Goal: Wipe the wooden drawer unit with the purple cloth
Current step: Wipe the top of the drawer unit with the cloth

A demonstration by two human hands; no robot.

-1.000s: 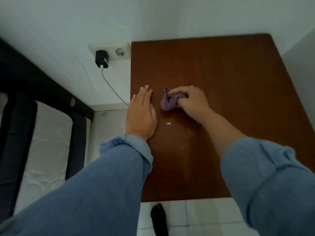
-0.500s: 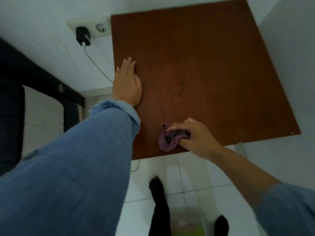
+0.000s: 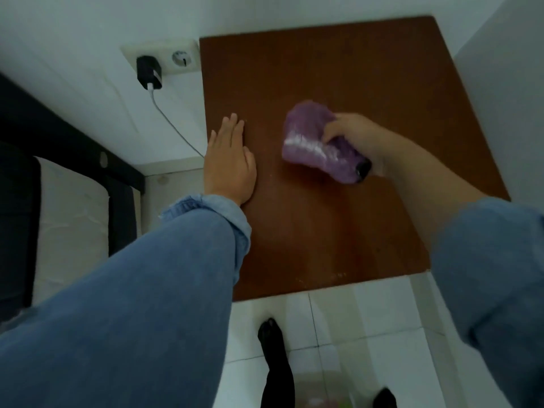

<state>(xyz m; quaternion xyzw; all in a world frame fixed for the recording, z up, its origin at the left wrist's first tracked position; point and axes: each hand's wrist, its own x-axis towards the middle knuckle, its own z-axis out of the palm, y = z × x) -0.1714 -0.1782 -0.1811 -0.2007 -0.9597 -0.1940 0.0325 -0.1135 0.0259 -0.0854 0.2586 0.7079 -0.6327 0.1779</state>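
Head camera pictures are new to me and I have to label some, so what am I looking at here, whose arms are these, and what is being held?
The camera sits on a person's head, looking down at their own arms in blue sleeves. The left hand lies flat on the brown top of the wooden drawer unit. The right hand grips a bunched purple cloth, blurred by motion, over that top. A charger is plugged into the wall socket beside the unit.
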